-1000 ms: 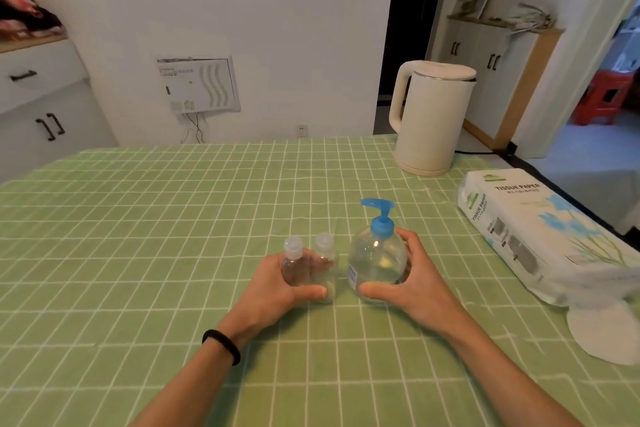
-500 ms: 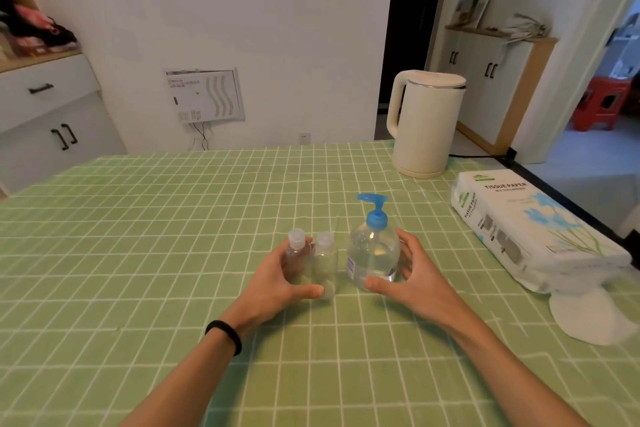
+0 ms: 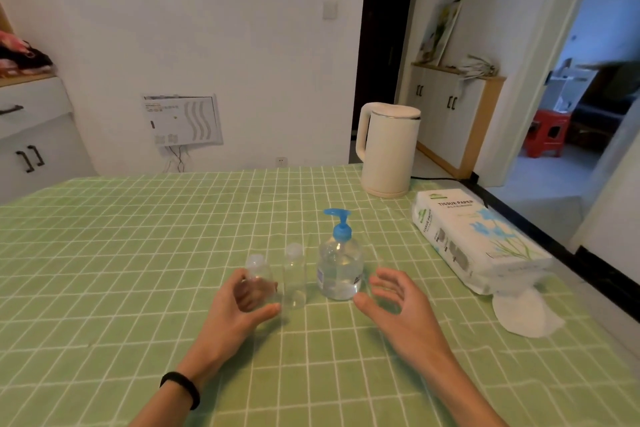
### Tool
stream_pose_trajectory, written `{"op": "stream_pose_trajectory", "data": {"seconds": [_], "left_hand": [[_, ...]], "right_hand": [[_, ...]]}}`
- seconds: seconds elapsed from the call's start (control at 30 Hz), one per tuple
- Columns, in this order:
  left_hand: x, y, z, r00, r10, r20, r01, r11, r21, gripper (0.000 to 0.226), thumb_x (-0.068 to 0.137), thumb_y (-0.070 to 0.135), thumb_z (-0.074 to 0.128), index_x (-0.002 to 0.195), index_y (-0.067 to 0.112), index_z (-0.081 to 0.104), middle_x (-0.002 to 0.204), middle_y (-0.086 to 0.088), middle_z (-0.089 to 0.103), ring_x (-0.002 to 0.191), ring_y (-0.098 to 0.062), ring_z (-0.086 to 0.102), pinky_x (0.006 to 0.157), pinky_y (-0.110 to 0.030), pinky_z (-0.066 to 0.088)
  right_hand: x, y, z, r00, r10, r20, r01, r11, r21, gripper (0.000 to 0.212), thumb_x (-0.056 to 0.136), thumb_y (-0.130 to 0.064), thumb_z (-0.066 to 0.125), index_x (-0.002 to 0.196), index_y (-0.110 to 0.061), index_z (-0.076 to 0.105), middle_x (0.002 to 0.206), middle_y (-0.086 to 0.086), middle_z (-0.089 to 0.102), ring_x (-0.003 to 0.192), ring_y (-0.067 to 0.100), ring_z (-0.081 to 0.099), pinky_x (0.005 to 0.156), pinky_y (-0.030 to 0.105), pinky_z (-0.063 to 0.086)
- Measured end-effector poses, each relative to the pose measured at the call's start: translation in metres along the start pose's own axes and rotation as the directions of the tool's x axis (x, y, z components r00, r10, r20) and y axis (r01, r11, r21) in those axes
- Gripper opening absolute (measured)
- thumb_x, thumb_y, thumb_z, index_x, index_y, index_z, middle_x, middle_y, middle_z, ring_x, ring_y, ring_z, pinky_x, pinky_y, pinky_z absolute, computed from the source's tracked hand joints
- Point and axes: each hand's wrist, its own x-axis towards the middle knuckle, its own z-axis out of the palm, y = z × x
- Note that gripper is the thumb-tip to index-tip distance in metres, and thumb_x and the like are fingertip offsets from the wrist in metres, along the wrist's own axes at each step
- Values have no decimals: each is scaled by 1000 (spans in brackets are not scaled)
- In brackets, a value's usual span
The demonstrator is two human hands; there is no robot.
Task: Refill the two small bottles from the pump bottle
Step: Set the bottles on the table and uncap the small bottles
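Cupping left hand [image 3: 235, 314] loosely round left bottle [image 3: 258, 269], contact unclear, beside middle bottle [image 3: 294, 277] and pump bottle [image 3: 340, 270], right hand [image 3: 403, 310] spread, touching nothing.

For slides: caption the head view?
Left hand near two small bottles, right hand near pump bottle, green tablecloth.

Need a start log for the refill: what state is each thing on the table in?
Left small bottle: upright, capped.
Right small bottle: upright, capped, untouched.
Pump bottle: upright, pump on, clear liquid inside.
Kettle: upright, lid shut.
Tissue pack: lying flat.
Left hand: cupped by left small bottle, grip unclear.
Right hand: open, clear of pump bottle.
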Motion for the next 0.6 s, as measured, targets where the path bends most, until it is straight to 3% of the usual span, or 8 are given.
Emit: {"op": "stream_pose_trajectory", "data": {"seconds": [0.1, 0.2, 0.3, 0.4, 0.47, 0.53, 0.6], "left_hand": [[-21, -3, -2, 1000, 16, -23, -17, 998, -52, 54, 69, 17, 95, 115, 12, 67, 122, -3, 80, 115, -24, 77, 100, -41, 60], [-38, -1, 8, 998, 56, -25, -57, 998, -25, 61, 58, 27, 101, 109, 12, 71, 118, -6, 80, 109, -25, 79, 95, -30, 62], [-52, 1, 23, 995, 102, 4, -102, 995, 3, 56, 49, 29, 95, 102, 24, 80, 107, -6, 83, 99, -20, 81, 90, -20, 60], [-62, 1, 31, 989, 140, 53, -141, 990, 13, 56, 46, 30, 95, 99, 44, 82, 103, -4, 84, 97, -19, 81, 88, -21, 60], [-63, 1, 32, 984, 164, 63, -164, 986, 6, 61, 43, 41, 102, 102, 41, 83, 105, -5, 83, 102, -19, 80, 93, -23, 60], [-69, 10, 30, 984, 159, 75, -161, 987, 27, 63, 49, 58, 101, 106, 38, 84, 106, -1, 83, 105, -16, 79, 96, -20, 58], [-68, 12, 29, 981, 181, 71, -187, 979, 78, 51, 59, 48, 101, 106, 38, 85, 102, 2, 83, 103, -13, 79, 96, -20, 58]], "right_hand": [[-15, -5, 7, 1000, 25, -13, -25, 999, 31, 27, 88, -36, 83, 111, -31, 70, 104, -17, 76, 92, -4, 72, 79, 17, 56], [-29, -10, 20, 992, 29, 122, -39, 996, 82, 14, 93, -28, 79, 104, -22, 75, 95, -5, 80, 78, 10, 76, 75, 20, 60], [-40, -15, 34, 965, -15, 260, -29, 986, 165, 19, 93, -31, 78, 107, -19, 73, 90, 2, 80, 65, 13, 70, 68, 23, 57], [-45, -18, 44, 956, -15, 293, -57, 970, 236, 40, 83, -50, 85, 104, -19, 71, 79, 7, 77, 58, 13, 62, 58, 24, 50], [-44, -17, 45, 968, -11, 249, -46, 974, 220, 47, 68, -64, 83, 96, -28, 74, 70, 2, 70, 60, 15, 58, 58, 22, 42], [-42, -14, 45, 977, -17, 211, -29, 976, 214, 41, 61, -67, 80, 91, -40, 75, 66, -3, 65, 58, 12, 50, 56, 21, 35], [-42, -15, 47, 980, -36, 195, -4, 980, 198, 36, 60, -66, 78, 89, -45, 74, 65, -3, 65, 53, 7, 44, 55, 20, 33]]}}
